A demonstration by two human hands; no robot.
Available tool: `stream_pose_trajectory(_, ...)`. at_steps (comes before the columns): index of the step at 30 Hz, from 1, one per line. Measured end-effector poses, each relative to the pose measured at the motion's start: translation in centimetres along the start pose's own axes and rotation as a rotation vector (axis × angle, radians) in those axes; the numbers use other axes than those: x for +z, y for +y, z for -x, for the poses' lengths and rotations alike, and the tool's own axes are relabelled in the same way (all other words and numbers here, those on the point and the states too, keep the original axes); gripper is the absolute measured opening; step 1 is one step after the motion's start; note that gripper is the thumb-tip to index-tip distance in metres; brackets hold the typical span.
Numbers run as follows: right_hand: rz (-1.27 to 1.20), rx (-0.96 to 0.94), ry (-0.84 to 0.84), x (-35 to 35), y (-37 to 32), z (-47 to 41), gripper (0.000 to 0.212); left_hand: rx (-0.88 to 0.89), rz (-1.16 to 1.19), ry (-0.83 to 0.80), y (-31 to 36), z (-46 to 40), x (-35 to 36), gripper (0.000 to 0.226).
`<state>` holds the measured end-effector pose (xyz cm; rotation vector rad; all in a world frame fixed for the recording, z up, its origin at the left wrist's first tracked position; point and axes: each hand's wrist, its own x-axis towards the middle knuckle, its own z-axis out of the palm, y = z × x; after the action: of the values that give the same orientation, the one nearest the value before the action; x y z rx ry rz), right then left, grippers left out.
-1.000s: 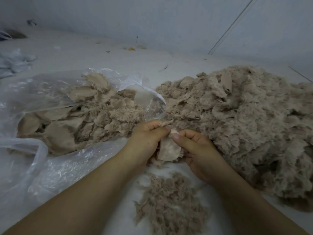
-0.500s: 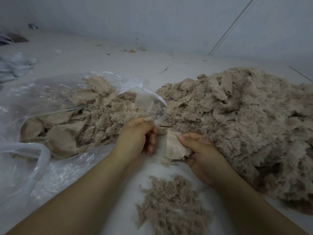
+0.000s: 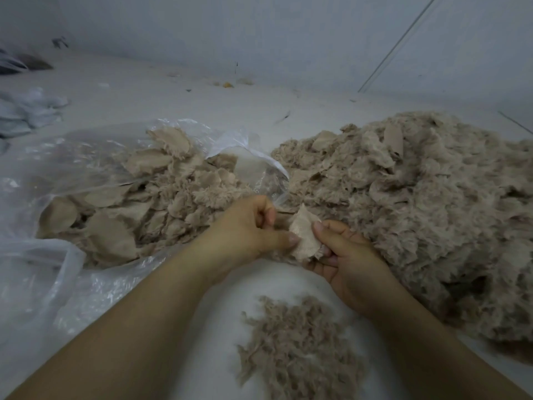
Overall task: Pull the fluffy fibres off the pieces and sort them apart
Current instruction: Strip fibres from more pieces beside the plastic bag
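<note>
Both hands meet over a white surface [image 3: 277,287] on one beige fabric piece [image 3: 304,236]. The right hand [image 3: 343,264] holds the piece from its right side, thumb across the smooth face and fingers curled beneath it. The left hand [image 3: 248,229] touches the piece's left edge with its thumb tip; its other fingers are curled in toward the palm, and whether they pinch fibre cannot be told.

Just below the grip, between the forearms, lies a small heap of loose fluffy fibres [image 3: 297,350], apart from the held piece. To the right of the grip, reaching up to the right hand, spreads a large pile of fluffy pieces [image 3: 427,215]. To the left of the grip, a clear plastic bag [image 3: 72,157] lies open, holding flatter beige pieces [image 3: 138,206], some with fluff showing. Crumpled pale material [image 3: 26,111] lies far left.
</note>
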<state>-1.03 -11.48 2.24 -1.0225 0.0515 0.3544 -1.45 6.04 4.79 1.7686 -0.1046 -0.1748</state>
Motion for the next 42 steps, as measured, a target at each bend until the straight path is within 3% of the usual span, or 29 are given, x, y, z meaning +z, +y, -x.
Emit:
stream_pose_trajectory(4, 0.026, 0.009, -0.005, 0.0, -0.2, 0.0, 0.018, -0.074, -0.183, -0.083, -0.4, 0.4, 1.0, 0.026)
stream_pose_trajectory(6, 0.036, 0.005, 0.013, 0.1, -0.2, 0.0, 0.018, -0.079, -0.141, -0.144, -0.4, 0.4, 0.6, 0.012)
stream_pose_trajectory(13, 0.081, -0.034, 0.042, -0.1, 0.1, -0.1, 0.031, -0.131, -0.026, -0.366, -0.2, 0.7, -1.3, 0.021)
stream_pose_trajectory(18, 0.106, -0.028, 0.023, -0.1, 0.2, -0.4, 0.045, -0.117, -0.065, -0.506, -0.1, 0.8, -1.7, 0.018)
stream_pose_trajectory(22, 0.022, -0.035, 0.047, -0.1, 0.2, -0.3, 0.029, -0.110, -0.102, -0.636, 0.1, 1.1, -2.5, 0.006)
stream_pose_trajectory(26, 0.140, -0.052, -0.051, -0.3, 0.1, 0.0, 0.041, -0.017, -0.206, -0.769, 0.6, 1.5, -2.2, 0.012)
stream_pose_trajectory(28, 0.198, -0.056, -0.062, -0.3, 0.0, 0.2, 0.042, 0.031, -0.206, -0.756, 0.7, 1.4, -1.8, 0.011)
stream_pose_trajectory(30, 0.206, -0.052, -0.044, -0.2, -0.1, 0.2, 0.031, 0.068, -0.195, -0.738, 0.5, 1.2, -1.7, 0.020)
stream_pose_trajectory(32, 0.200, -0.042, -0.031, -0.2, -0.2, 0.1, 0.020, 0.092, -0.216, -0.696, 0.3, 1.0, -1.9, 0.010)
stream_pose_trajectory(35, 0.216, -0.056, -0.007, -0.2, -0.1, 0.0, 0.020, 0.128, -0.205, -0.623, 0.0, 0.8, -1.9, 0.015)
stream_pose_trajectory(38, 0.226, -0.085, -0.027, -0.3, 0.1, 0.0, 0.017, 0.111, -0.057, -0.322, -0.3, 0.4, -1.0, 0.010)
stream_pose_trajectory(40, 0.251, -0.090, -0.085, -0.3, 0.0, 0.1, 0.011, 0.118, -0.069, -0.107, -0.6, 0.1, -0.3, 0.034)
stream_pose_trajectory(42, 0.302, -0.091, -0.100, -0.4, 0.1, 0.2, 0.009, 0.134, -0.151, -0.011, -0.9, 0.0, 0.6, 0.044)
